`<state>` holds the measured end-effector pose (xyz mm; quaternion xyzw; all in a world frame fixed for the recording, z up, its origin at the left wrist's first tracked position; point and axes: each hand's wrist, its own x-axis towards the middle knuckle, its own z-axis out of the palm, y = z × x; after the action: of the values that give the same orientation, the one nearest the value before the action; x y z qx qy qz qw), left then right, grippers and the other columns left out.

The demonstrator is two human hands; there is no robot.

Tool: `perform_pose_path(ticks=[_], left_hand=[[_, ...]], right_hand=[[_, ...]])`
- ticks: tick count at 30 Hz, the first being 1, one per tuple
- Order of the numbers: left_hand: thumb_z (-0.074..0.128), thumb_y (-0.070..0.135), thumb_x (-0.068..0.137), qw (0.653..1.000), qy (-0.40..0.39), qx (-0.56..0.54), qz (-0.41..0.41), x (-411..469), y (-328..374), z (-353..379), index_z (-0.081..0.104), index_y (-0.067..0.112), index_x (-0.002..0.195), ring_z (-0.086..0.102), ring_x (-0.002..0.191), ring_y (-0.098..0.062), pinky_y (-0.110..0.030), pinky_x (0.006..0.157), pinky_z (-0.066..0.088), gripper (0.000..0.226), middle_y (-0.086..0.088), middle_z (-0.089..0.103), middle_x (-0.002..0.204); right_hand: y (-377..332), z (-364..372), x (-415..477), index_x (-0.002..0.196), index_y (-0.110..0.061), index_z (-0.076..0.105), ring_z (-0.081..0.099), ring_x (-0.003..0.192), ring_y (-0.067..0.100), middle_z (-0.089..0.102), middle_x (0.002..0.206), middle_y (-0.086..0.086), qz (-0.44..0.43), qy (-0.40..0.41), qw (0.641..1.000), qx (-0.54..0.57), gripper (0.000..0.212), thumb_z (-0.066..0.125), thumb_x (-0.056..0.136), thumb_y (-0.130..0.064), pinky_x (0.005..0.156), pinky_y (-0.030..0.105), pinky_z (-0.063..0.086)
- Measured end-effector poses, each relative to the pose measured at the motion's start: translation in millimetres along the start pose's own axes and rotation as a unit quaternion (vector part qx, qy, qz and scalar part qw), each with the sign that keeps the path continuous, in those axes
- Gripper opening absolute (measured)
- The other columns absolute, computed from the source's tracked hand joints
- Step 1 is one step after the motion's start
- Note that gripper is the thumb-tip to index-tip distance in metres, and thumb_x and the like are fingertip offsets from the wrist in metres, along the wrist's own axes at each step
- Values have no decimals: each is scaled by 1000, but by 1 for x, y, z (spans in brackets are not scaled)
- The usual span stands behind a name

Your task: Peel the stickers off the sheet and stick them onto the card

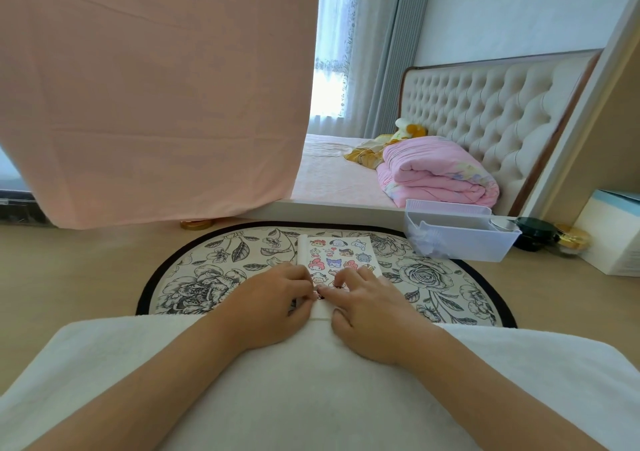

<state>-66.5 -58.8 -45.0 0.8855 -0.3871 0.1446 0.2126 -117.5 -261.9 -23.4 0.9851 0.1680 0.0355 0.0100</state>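
A white sticker sheet point(341, 251) with several cartoon stickers lies on a floral oval mat point(214, 267). A narrow white card point(302, 249) lies along the sheet's left edge and runs down between my hands. My left hand point(266, 306) rests on the near left part of the sheet, its fingers curled with the tips at the sheet's edge. My right hand point(367, 312) lies on the near right part, with its fingertips curled and picking at a sticker close to the left hand's tips. The sheet's near end is hidden under both hands.
A clear plastic bin point(460, 234) stands at the mat's far right, with dark and gold jars point(533, 232) and a white box point(613, 232) beyond it. A pink cloth point(156, 86) hangs at the far left. A bed point(346, 173) lies behind. White fabric point(311, 381) covers my lap.
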Motion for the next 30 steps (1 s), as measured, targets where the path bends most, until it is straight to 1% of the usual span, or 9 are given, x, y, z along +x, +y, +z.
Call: perform_pose_path(ticks=[4,8,13,16,19,21,23,27,30], left_hand=[[38,44,95,999,-14,25,15,-1,-1,0,69,31,102,52,104,-1,-32,78,54,34,20,61,106],[31,54,97,998,-34,37,22,-4,-4,-2,65,44,124,47,112,4,-24,77,50,44,26,57,116],[35,51,92,999,-20,35,2,-1,1,-2,71,38,108,52,106,3,-26,77,51,41,24,62,107],[36,50,94,999,-1,21,-36,15,5,-2,72,32,96,54,98,-2,-32,80,51,41,19,65,97],[46,30,101,994,24,19,-103,48,4,6,66,28,120,51,118,-6,-27,99,42,28,13,63,123],[43,24,102,991,-23,56,-118,72,1,16,51,24,143,39,138,-11,-32,115,31,42,7,50,148],[33,27,104,981,-102,96,-131,93,-2,25,31,21,155,22,150,-14,-36,124,16,52,3,29,163],[13,35,107,951,-225,144,-153,110,-7,38,1,18,160,-6,154,-13,-40,126,-2,58,0,-5,168],[10,37,106,941,-249,171,-154,108,-8,39,-6,17,159,-11,154,-12,-40,126,-1,59,1,-12,167]], right_hand=[[4,2,-12,142,-37,45,37,130,18,44,143,-8,1,18,1000,13,63,14,89,-50,104,42,36],[5,4,-9,138,-35,51,36,131,17,45,141,-9,5,22,998,55,46,33,97,-44,107,44,34],[17,0,-11,126,-29,67,44,126,12,58,135,-12,-8,43,992,122,35,47,98,-33,110,36,36],[29,-3,0,119,-22,70,50,122,10,60,129,-8,21,66,977,201,30,49,99,-29,110,35,39],[44,-5,25,140,-20,54,39,138,17,48,147,-3,68,68,983,155,41,42,103,-32,117,39,31],[48,-6,45,154,-19,35,24,150,21,31,161,1,89,26,989,120,52,35,104,-33,123,41,20],[49,-3,64,160,-18,17,9,155,21,13,168,3,92,-27,991,90,59,29,105,-33,126,41,9],[55,10,87,160,-17,-6,-12,154,15,-11,169,2,77,-103,990,58,61,16,106,-36,126,40,-5],[63,18,85,160,-20,-9,-16,153,10,-15,167,-3,67,-100,990,72,62,14,106,-41,125,38,-7]])
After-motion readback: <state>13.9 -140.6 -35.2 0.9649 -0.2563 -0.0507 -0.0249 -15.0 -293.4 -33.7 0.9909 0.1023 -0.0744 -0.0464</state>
